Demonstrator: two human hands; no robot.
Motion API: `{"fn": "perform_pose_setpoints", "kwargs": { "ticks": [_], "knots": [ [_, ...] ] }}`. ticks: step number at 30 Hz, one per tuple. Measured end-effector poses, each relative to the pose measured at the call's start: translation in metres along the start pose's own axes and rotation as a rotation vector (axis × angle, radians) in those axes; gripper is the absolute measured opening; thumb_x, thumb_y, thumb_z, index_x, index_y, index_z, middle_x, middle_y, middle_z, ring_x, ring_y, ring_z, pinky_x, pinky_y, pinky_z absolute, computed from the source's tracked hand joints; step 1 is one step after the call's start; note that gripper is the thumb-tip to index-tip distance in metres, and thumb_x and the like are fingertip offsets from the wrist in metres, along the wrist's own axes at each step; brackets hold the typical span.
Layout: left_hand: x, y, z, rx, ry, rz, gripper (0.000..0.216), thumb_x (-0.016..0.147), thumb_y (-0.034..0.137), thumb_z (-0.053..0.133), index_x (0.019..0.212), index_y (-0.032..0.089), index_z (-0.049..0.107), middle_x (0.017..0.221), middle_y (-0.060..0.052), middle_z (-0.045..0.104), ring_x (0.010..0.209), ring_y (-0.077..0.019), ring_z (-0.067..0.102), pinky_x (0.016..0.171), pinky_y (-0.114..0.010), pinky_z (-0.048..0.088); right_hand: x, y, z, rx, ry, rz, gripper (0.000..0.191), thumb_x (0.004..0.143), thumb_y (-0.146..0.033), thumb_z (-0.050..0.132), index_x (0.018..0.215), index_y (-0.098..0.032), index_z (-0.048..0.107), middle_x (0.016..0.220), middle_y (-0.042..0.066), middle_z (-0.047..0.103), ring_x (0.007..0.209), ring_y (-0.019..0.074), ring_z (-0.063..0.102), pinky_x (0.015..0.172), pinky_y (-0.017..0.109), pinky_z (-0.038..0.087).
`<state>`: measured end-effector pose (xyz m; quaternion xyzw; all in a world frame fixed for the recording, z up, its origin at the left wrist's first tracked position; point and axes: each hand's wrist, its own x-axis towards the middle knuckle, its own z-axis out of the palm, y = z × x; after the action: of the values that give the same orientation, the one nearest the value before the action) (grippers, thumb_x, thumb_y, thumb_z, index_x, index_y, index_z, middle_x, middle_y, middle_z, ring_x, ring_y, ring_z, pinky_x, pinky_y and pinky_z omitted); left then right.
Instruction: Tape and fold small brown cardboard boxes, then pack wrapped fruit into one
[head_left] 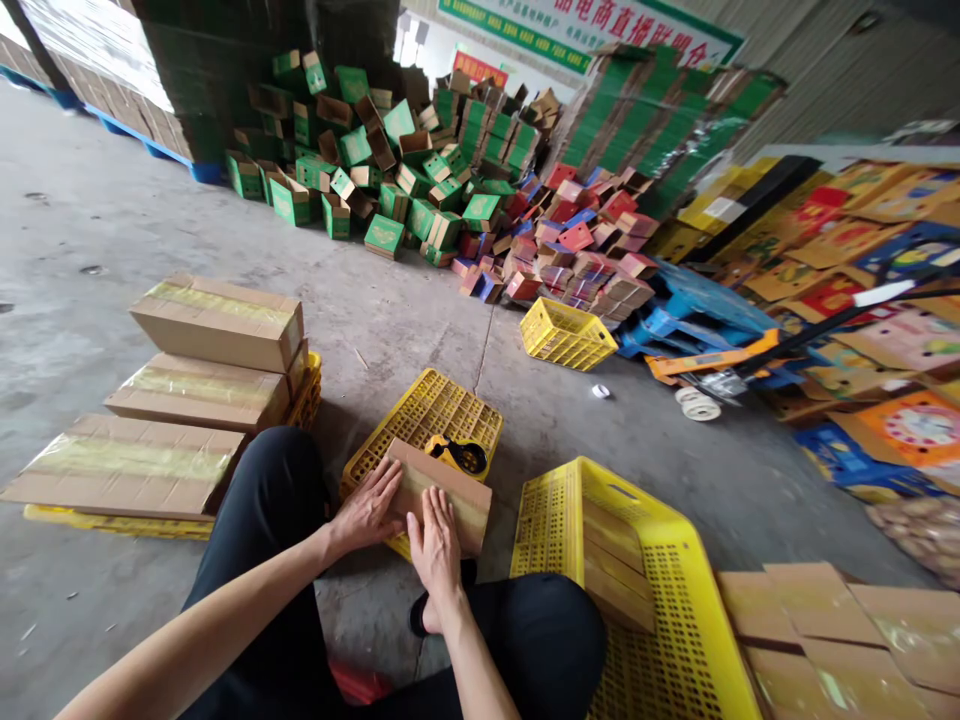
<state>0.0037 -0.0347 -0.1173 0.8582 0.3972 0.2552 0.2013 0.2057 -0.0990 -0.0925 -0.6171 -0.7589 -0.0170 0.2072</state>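
While both your palms face down, the oblong brown cardboard box (469,508) lies directly ahead of them and under your fingers (431,510), resting on a yellow plastic lattice crate (416,405). Its long axis runs aslant, from the far left toward the near right. Neither hand has to reach for it: your left hand (369,508) touches its left end, and your right hand (436,540) lies nearer its middle, leaving the right end uncovered. Your left fingers are straight and slightly spread; your right fingers are extended and closer together. Both sets press flat on the cardboard, and neither curls round an edge to take hold of it. A yellow tape dispenser with a black wheel (459,455) sits just beyond the box, apart from your fingers. To your right stands a deep yellow plastic crate (675,560) with cardboard boxes (615,545) inside; to your left, long taped cardboard cartons (217,320) are stacked.
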Motion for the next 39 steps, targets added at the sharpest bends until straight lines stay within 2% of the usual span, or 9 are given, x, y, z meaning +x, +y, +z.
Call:
{"fn": "perform_pose_setpoints", "kwargs": {
  "ticks": [7,10,14,16,21,26,31,35,39],
  "knots": [
    [0.000,-0.017,0.004,-0.143,0.039,-0.034,0.100,0.094,0.032,0.061,0.172,0.018,0.001,0.176,-0.020,0.015,0.163,-0.0413,0.008,0.127,-0.064,0.028,0.011,-0.014,0.006,0.012,-0.004,0.004,0.055,0.111,-0.040,0.040,0.154,-0.008,0.053,0.154,0.021,0.057,0.148,0.0336,0.051,0.119,0.053,0.047],
    [0.003,-0.022,-0.002,-0.208,-0.003,-0.091,0.096,0.092,0.028,0.061,0.172,0.021,0.009,0.175,-0.015,0.020,0.162,-0.0383,0.015,0.128,-0.061,0.029,0.013,-0.016,0.004,0.012,-0.030,-0.008,0.054,0.111,-0.038,0.040,0.156,-0.010,0.052,0.156,0.020,0.055,0.149,0.0332,0.049,0.120,0.053,0.047],
    [0.008,-0.022,-0.017,-0.329,-0.036,-0.229,0.072,0.100,0.028,0.050,0.168,0.021,0.031,0.171,-0.009,0.032,0.160,-0.0311,0.028,0.128,-0.053,0.034,0.023,-0.029,0.007,0.011,-0.082,-0.035,0.052,0.110,-0.030,0.040,0.154,-0.006,0.053,0.157,0.021,0.053,0.151,0.0330,0.046,0.121,0.053,0.045],
    [0.010,-0.020,-0.022,-0.381,-0.018,-0.279,0.063,0.105,0.030,0.042,0.167,0.021,0.035,0.168,-0.008,0.038,0.159,-0.0291,0.031,0.127,-0.051,0.036,0.031,-0.039,0.009,0.023,-0.084,-0.040,0.051,0.109,-0.028,0.040,0.154,-0.006,0.053,0.156,0.022,0.055,0.151,0.0329,0.047,0.121,0.053,0.045],
    [0.012,-0.015,-0.024,-0.444,0.027,-0.347,0.056,0.112,0.039,0.031,0.166,0.024,0.036,0.164,-0.006,0.043,0.157,-0.0269,0.034,0.126,-0.050,0.040,0.045,-0.060,0.014,0.096,-0.078,-0.059,0.054,0.109,-0.029,0.043,0.160,-0.014,0.047,0.153,0.019,0.059,0.147,0.0329,0.052,0.119,0.056,0.047],
    [0.013,-0.015,-0.018,-0.437,0.026,-0.374,0.054,0.114,0.038,0.024,0.165,0.024,0.037,0.165,-0.005,0.043,0.157,-0.0237,0.034,0.125,-0.048,0.043,0.050,-0.069,0.015,0.129,-0.111,-0.074,0.055,0.110,-0.031,0.037,0.161,-0.013,0.044,0.153,0.018,0.060,0.146,0.0329,0.053,0.119,0.057,0.046],
    [0.014,-0.014,-0.021,-0.488,0.032,-0.376,0.055,0.114,0.037,0.023,0.165,0.022,0.038,0.165,-0.007,0.042,0.156,-0.0238,0.037,0.125,-0.048,0.042,0.048,-0.068,0.010,0.149,-0.114,-0.107,0.054,0.109,-0.029,0.040,0.162,-0.017,0.045,0.152,0.015,0.061,0.146,0.0323,0.053,0.120,0.056,0.046],
    [0.015,-0.013,-0.027,-0.533,0.037,-0.386,0.061,0.114,0.047,0.020,0.163,0.018,0.042,0.167,-0.008,0.039,0.155,-0.0255,0.041,0.125,-0.046,0.043,0.050,-0.058,0.007,0.135,-0.124,-0.171,0.052,0.109,-0.027,0.041,0.159,-0.018,0.049,0.150,0.013,0.063,0.145,0.0304,0.054,0.120,0.053,0.046],
    [0.015,-0.014,-0.026,-0.560,0.033,-0.383,0.063,0.113,0.052,0.019,0.163,0.021,0.042,0.168,-0.005,0.036,0.156,-0.0238,0.039,0.127,-0.045,0.040,0.061,-0.054,0.017,0.052,-0.066,-0.054,0.053,0.109,-0.020,0.034,0.159,-0.011,0.047,0.152,0.017,0.061,0.147,0.0290,0.052,0.121,0.050,0.045]
  ]
}}
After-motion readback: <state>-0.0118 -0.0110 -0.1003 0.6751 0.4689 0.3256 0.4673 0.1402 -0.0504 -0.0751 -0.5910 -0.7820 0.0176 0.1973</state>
